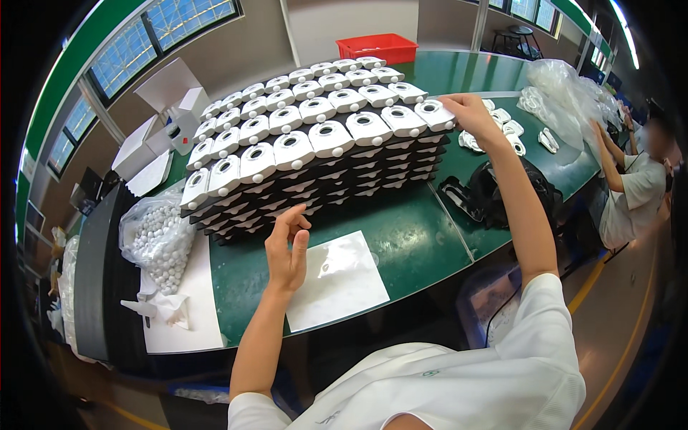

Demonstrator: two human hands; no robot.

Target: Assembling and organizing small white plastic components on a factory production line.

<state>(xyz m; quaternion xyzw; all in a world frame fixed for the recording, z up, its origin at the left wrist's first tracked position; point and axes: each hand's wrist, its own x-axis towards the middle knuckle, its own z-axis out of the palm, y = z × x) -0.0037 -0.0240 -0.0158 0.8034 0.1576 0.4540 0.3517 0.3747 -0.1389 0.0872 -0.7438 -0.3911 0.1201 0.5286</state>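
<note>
White plastic parts (292,149), each with a dark round hole and a small white ball at its near end, lie in rows on the top of a stack of black trays (322,192). My right hand (473,118) is closed on the white plastic part (433,113) at the right end of the front row; its fingertips are partly hidden. In front of the stack, my left hand (287,247) hangs over the green table with fingers loosely bent and apart. Nothing shows in it. Beneath it lies a white sheet (337,281).
At left are a clear bag of white balls (161,236), crumpled tissue (172,312) and black trays on edge (104,279). Loose white parts (512,129), a black bag (523,190) and clear plastic bags (562,93) are at right, near a co-worker (631,186). A red bin (378,49) stands behind.
</note>
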